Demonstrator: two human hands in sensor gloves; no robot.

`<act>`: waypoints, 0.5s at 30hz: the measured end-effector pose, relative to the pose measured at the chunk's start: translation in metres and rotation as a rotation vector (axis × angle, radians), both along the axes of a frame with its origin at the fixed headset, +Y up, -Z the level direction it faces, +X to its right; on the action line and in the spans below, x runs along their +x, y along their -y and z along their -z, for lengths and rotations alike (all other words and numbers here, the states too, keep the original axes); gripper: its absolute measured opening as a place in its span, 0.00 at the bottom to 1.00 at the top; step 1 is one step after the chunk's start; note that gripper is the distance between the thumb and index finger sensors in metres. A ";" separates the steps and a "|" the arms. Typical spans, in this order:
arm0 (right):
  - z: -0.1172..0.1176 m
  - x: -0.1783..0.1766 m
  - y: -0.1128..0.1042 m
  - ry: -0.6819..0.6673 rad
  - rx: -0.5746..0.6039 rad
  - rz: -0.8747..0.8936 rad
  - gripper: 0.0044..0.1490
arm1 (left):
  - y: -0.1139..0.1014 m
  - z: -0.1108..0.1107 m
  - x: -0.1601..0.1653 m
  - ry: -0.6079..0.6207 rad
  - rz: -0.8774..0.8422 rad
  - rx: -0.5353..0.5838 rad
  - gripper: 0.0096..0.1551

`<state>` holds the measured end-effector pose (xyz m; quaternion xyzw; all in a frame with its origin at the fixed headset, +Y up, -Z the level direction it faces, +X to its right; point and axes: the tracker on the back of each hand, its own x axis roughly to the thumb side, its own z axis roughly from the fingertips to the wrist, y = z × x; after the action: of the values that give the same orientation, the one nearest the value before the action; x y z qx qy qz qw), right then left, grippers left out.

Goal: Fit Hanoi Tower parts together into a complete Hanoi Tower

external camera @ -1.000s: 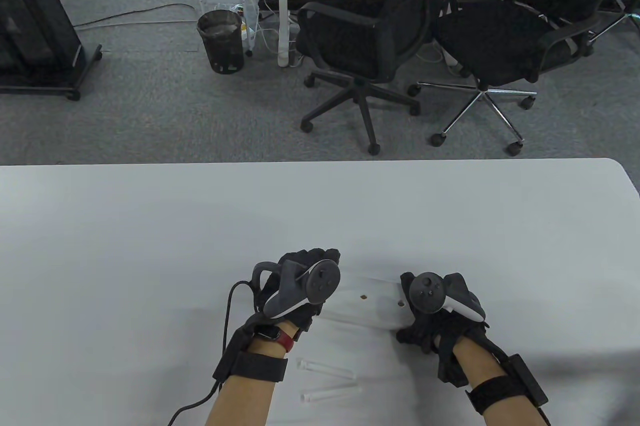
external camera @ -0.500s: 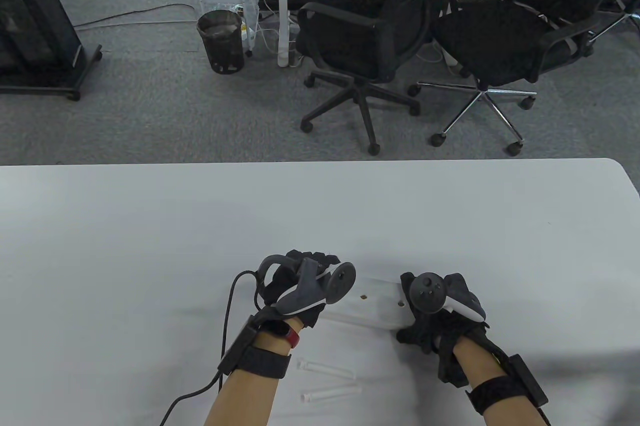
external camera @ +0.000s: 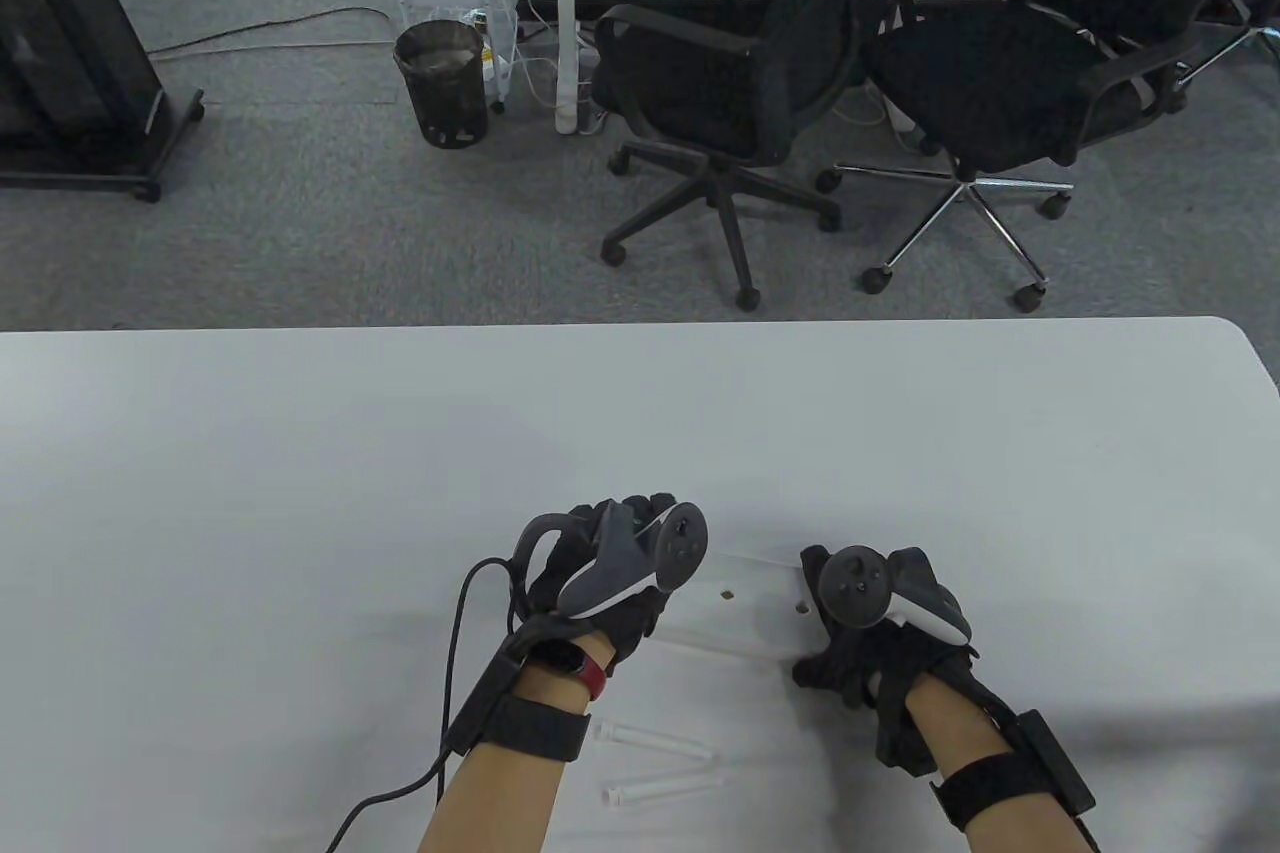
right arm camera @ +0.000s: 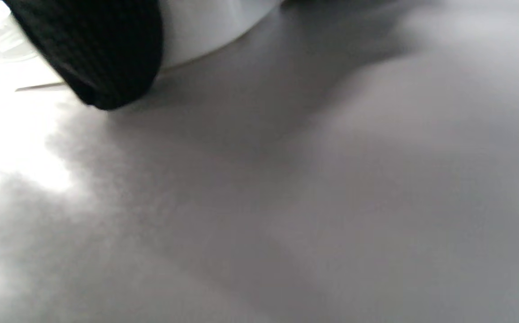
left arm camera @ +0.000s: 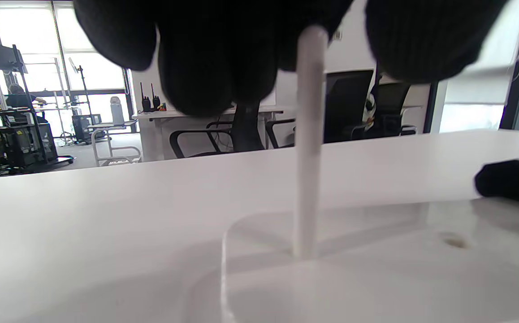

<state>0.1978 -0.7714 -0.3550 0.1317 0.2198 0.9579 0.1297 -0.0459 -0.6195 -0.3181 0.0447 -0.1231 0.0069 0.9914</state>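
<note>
Left hand (external camera: pixel 610 583) has shifted a little up and left over the last half second, tracker tilting; right hand (external camera: pixel 880 623) unchanged.

White peg (left arm camera: pixel 306 143) stands near upright, lower end meeting the left end of the white base (external camera: pixel 750 608), which lies flat near the table's (external camera: pixel 300 453) front edge, between the hands. Whether the peg is fully seated in its hole cannot be told. Two open holes show further along the base.

Handling, as a guess: peg light, stiff, smooth plastic, likely slippery; best held near the top and pressed straight down. Base rigid, liable to slide unless steadied.

Left fingers (left arm camera: pixel 210 54) closed around the peg's upper end. Right hand rests on the base's right end, fingers curled on its edge, bracing it.

Two spare pegs (external camera: pixel 660 761) lie on the table, nearer the person.
</note>
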 end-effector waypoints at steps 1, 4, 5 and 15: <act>0.000 0.000 0.000 -0.001 -0.001 -0.002 0.75 | -0.005 -0.008 -0.001 0.024 -0.032 0.048 0.47; 0.000 0.000 0.000 -0.001 -0.001 -0.004 0.75 | -0.016 -0.025 0.000 0.076 -0.047 0.144 0.48; 0.000 0.000 0.000 0.000 -0.002 -0.005 0.75 | -0.021 -0.033 0.001 0.110 -0.045 0.172 0.47; 0.000 0.000 0.001 0.004 -0.013 -0.008 0.75 | 0.009 -0.062 0.016 0.373 0.000 -0.035 0.30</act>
<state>0.1983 -0.7722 -0.3549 0.1278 0.2264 0.9572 0.1271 -0.0297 -0.6280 -0.2557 0.0254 -0.3046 0.0173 0.9520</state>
